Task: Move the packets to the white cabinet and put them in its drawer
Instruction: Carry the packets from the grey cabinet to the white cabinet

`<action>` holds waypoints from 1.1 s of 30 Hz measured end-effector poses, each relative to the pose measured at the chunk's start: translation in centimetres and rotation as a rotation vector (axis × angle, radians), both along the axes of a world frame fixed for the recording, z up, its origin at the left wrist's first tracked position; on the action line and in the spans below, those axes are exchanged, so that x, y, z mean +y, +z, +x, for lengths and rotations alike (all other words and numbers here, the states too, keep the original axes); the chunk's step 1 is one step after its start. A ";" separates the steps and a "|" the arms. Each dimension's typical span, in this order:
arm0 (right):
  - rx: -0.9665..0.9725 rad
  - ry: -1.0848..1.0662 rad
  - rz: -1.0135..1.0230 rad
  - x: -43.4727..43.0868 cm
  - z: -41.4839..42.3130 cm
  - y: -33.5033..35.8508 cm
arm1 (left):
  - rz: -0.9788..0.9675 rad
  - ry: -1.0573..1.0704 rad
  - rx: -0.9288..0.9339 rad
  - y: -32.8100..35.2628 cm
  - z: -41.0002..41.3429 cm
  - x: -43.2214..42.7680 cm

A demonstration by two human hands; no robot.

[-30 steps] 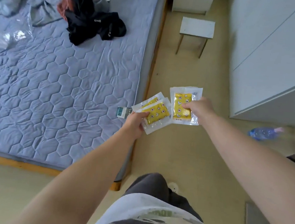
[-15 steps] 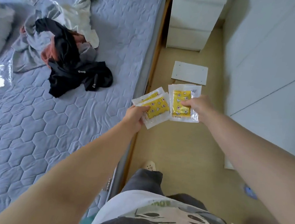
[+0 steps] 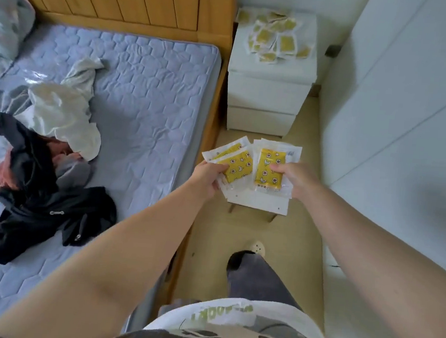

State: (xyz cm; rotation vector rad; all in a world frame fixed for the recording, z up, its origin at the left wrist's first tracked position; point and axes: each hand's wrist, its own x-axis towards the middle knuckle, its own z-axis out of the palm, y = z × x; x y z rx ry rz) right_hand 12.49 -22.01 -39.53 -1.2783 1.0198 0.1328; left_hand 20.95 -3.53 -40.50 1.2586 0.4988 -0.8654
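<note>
This looks like the carrying step. The left hand point(image 3: 207, 177) pinches fanned packets point(image 3: 237, 166), and the right hand point(image 3: 296, 182) pinches one more packet point(image 3: 269, 167) just beside them. Ahead of both grips stands the white cabinet point(image 3: 269, 73) (a pile point(image 3: 276, 38) already on top). Its top drawer point(image 3: 266, 95) looks closed, so one hand must free itself. Each packet is clear-edged around a yellow printed pad.

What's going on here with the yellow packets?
A person stands on the floor beside the bed, carrying packets in both hands. The left hand grips a fan of packets; the right hand pinches another packet, possibly with more behind it. The white cabinet is ahead, both drawers shut, with a pile of packets on top.
</note>
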 end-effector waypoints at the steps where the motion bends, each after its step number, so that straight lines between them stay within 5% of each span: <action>1: 0.011 0.001 -0.009 -1.8 1.8 0.6 | 0.011 -0.007 0.003 0.2 1.8 -2.1; 11: 0.072 -0.093 0.005 -16.2 19.0 1.0 | 0.010 -0.025 0.036 1.0 18.7 -16.1; 21: 0.214 -0.348 -0.001 -27.8 41.1 -3.3 | 0.155 -0.137 0.099 -4.1 44.4 -30.0; 27: 0.406 -0.420 -0.084 -34.4 52.3 -6.4 | 0.428 -0.411 -0.062 -7.2 57.6 -36.6; 33: 0.338 -0.396 -0.303 -40.8 61.9 -10.9 | 0.373 -0.453 -0.248 -11.5 66.4 -43.7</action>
